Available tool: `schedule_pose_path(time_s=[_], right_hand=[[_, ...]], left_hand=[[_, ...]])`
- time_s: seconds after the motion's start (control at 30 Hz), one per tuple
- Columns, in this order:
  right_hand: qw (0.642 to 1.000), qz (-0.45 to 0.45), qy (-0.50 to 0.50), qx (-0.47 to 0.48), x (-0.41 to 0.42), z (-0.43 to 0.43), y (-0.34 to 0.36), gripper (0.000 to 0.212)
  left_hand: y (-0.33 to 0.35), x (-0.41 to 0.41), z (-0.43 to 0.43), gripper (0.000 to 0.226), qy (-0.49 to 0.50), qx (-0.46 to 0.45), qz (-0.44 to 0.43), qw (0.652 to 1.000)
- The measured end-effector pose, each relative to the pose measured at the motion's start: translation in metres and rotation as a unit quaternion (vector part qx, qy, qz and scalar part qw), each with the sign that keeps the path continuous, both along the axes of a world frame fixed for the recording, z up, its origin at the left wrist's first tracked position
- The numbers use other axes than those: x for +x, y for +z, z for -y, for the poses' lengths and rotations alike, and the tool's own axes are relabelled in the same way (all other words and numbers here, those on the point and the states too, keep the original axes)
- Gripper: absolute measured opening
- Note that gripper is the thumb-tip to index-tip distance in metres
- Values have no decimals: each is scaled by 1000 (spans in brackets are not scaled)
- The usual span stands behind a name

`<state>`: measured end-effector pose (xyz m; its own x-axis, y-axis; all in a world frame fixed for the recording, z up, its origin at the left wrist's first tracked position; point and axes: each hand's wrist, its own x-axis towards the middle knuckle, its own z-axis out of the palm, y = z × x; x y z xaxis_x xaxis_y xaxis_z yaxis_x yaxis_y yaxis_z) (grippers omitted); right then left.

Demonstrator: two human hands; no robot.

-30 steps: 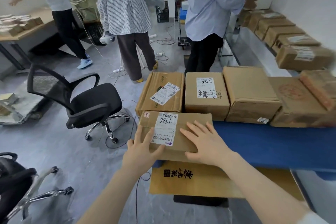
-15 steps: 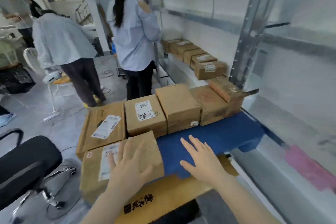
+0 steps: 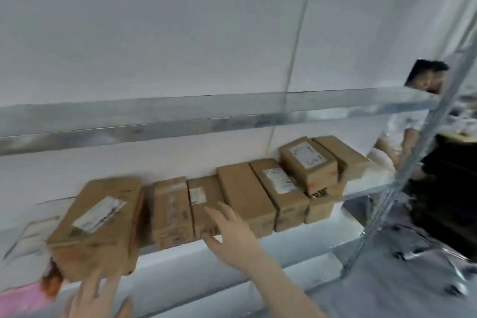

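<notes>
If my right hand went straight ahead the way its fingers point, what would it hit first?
Most likely the box with the small label, in the row on the shelf. The right hand points its open fingers at that box's front; blur leaves the gap unclear.

A white wall (image 3: 180, 20) backs the grey metal shelf (image 3: 322, 233), its upright post (image 3: 382, 212) at right, grey floor (image 3: 400, 294) below.

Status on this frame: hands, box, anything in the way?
Left hand under labelled box, fingers straight. Right hand open, at row of boxes on shelf. Row close beside the labelled box's right edge.
</notes>
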<state>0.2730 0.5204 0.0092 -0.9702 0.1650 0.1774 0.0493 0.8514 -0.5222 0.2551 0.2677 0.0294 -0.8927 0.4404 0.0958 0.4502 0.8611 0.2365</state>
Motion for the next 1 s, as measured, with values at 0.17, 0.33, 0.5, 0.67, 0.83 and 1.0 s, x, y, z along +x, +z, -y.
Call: schedule_pose_path(time_s=[0.17,0.33,0.5,0.67,0.83,1.0], right_hand=[[990,-4,-137,-13,62,-167,0,57],[987,-55,-154,-4,86,-302,-8,44],[993,-58,-100,24,54,-391,3,50],[998,-45,-18,32,-1,-427,15,51],[1000,16,2,17,-37,-441,8,46],[1000,1,11,-13,-44,-445,-3,46]], left_hand=[[-12,-4,-149,60,-49,51,9,997],[-38,-4,-303,72,-74,50,58,994],[-31,-12,-428,64,-107,119,85,983],[-17,-50,-490,53,-92,144,66,983],[-21,-79,-515,49,-47,119,113,985],[-35,-81,-533,48,-27,217,163,962]])
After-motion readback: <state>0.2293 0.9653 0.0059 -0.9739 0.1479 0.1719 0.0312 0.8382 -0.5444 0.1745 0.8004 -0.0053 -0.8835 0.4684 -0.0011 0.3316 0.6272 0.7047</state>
